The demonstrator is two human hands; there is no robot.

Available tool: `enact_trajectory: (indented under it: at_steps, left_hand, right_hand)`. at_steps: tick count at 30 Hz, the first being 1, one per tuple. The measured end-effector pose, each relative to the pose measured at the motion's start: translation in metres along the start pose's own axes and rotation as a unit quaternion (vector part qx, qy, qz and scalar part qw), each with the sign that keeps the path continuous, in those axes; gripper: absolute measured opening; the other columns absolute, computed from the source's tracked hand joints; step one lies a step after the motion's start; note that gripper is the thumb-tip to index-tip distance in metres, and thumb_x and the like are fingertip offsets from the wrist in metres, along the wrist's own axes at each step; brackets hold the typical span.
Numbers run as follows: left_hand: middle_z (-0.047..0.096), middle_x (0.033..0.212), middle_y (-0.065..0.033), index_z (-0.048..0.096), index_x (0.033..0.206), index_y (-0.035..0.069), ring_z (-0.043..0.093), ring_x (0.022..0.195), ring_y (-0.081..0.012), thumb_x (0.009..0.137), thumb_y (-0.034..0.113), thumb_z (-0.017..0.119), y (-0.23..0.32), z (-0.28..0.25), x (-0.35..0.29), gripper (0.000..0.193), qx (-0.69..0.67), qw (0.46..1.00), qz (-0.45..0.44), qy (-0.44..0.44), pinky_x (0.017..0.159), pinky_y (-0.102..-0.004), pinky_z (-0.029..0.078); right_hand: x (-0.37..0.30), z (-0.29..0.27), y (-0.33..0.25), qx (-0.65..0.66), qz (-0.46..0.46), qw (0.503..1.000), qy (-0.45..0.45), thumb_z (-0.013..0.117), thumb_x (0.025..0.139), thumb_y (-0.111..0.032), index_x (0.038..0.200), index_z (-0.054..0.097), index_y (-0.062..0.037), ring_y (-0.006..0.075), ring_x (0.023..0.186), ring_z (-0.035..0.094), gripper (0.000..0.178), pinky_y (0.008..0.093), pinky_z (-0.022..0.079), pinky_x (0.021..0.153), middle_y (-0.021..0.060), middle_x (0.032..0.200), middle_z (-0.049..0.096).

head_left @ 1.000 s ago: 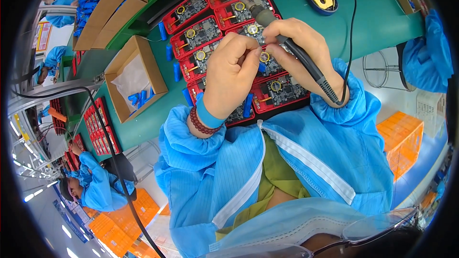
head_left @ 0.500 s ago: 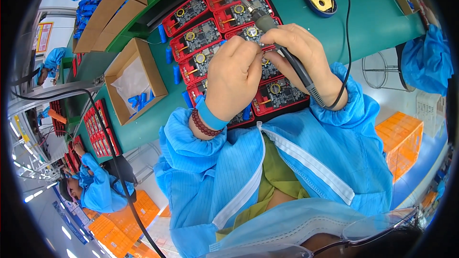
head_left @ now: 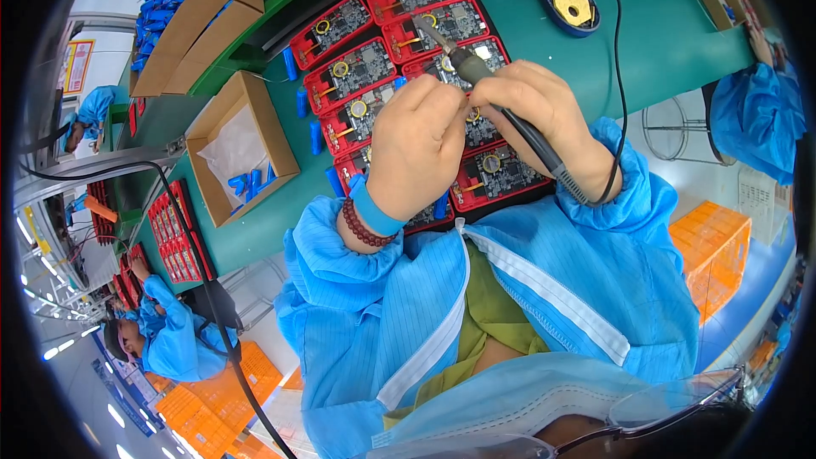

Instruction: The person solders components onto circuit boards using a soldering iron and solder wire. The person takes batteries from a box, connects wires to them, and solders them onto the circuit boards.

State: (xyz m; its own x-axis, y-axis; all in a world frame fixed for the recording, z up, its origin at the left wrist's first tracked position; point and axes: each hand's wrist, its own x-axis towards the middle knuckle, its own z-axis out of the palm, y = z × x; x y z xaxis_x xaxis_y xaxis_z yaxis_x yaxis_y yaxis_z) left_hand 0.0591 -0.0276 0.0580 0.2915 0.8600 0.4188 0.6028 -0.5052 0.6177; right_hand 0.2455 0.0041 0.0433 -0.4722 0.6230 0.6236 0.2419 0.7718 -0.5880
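Observation:
My right hand point(head_left: 544, 110) is wrapped round a soldering iron point(head_left: 470, 66), its metal tip pointing away to the upper left over the boards. My left hand point(head_left: 416, 149) is closed in a pinch beside the right fingertips. Whatever lies between its fingers is hidden. Both hands are above rows of red cases point(head_left: 391, 56) holding dark circuit boards point(head_left: 365, 68), each with a round yellow-rimmed part. Blue cylindrical cells point(head_left: 316, 138) stand along the left side of the cases, and a few show between them.
An open cardboard box point(head_left: 285, 149) with blue cells sits left on the green bench point(head_left: 586, 76). Far right of the cases is a blue iron stand point(head_left: 571, 0) with a yellow sponge. The iron's black cord point(head_left: 623, 59) runs past my right wrist. Co-workers sit at both sides.
My right hand and the soldering iron have shifted slightly down, and its fingertips have drawn together near the left hand. The left hand stays almost in place, still pinched.

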Motion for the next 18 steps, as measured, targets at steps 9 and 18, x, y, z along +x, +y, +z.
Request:
enact_trajectory:
  at_steps: [9, 18]
  left_hand:
    - [0.047, 0.074, 0.0015, 0.054, 0.087, 0.001, 0.042, 0.065, -0.0045, 0.090, 0.003, 0.053, -0.040, -0.039, -0.008, 0.004, -0.153, 0.968, -0.167, 0.113, 0.058, -0.0201, 0.036]
    - [0.044, 0.071, 0.0043, 0.052, 0.085, 0.003, 0.038, 0.063, -0.0027, 0.090, 0.007, 0.054, -0.038, -0.033, -0.002, 0.007, -0.284, 0.927, -0.223, 0.103, 0.054, -0.0197, 0.034]
  right_hand:
    - [0.037, -0.050, 0.029, -0.006, 0.096, 0.974, 0.204, 0.061, 0.080, 0.006, 0.100, 0.059, -0.0050, 0.0096, 0.067, 0.051, 0.023, 0.0245, 0.043, 0.061, 0.0011, 0.082, 0.056]
    - [0.179, -0.121, 0.128, -0.190, 0.011, 0.966, 0.175, 0.060, 0.087, -0.007, 0.113, 0.054, -0.0039, 0.0189, 0.084, 0.056, 0.027, 0.0286, 0.045, 0.074, 0.0081, 0.092, 0.058]
